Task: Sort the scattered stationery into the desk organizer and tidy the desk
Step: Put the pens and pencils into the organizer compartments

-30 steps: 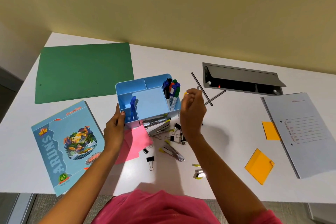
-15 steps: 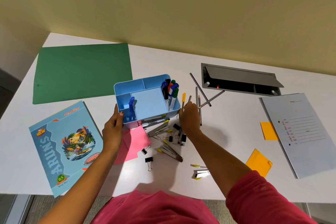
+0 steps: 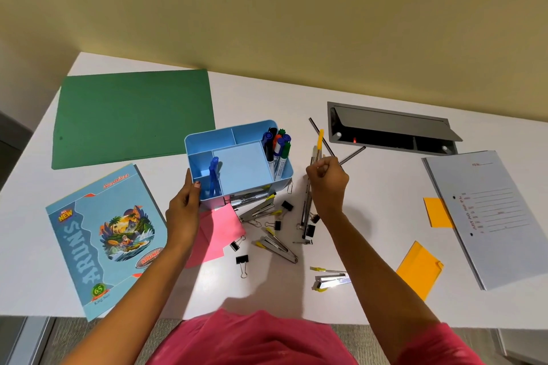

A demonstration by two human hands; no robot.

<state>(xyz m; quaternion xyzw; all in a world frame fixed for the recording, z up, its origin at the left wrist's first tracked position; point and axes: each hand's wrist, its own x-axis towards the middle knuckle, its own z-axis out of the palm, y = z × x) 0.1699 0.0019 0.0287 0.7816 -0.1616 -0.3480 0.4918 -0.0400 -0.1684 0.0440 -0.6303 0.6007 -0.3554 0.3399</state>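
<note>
A light blue desk organizer (image 3: 237, 170) stands mid-desk, with several markers (image 3: 278, 148) in its right compartment and a blue pen (image 3: 213, 176) in its left one. My left hand (image 3: 185, 207) holds the organizer's front-left corner. My right hand (image 3: 326, 184), just right of the organizer, grips a bunch of thin pens (image 3: 318, 145), one with a yellow cap, lifted off the desk. Below lie staplers (image 3: 258, 212), several black binder clips (image 3: 241, 259) and more pens (image 3: 307, 216).
A green folder (image 3: 133, 115) lies at the back left, a blue notebook (image 3: 103, 240) at the front left, pink paper (image 3: 218, 231) by the organizer. A grey cable tray (image 3: 391, 130) is at the back, a grey file (image 3: 489, 216) and orange sticky notes (image 3: 419, 270) at the right.
My right hand dropped to the pens lying beside the organizer, closed on them and has now raised them. My left hand stays on the organizer.
</note>
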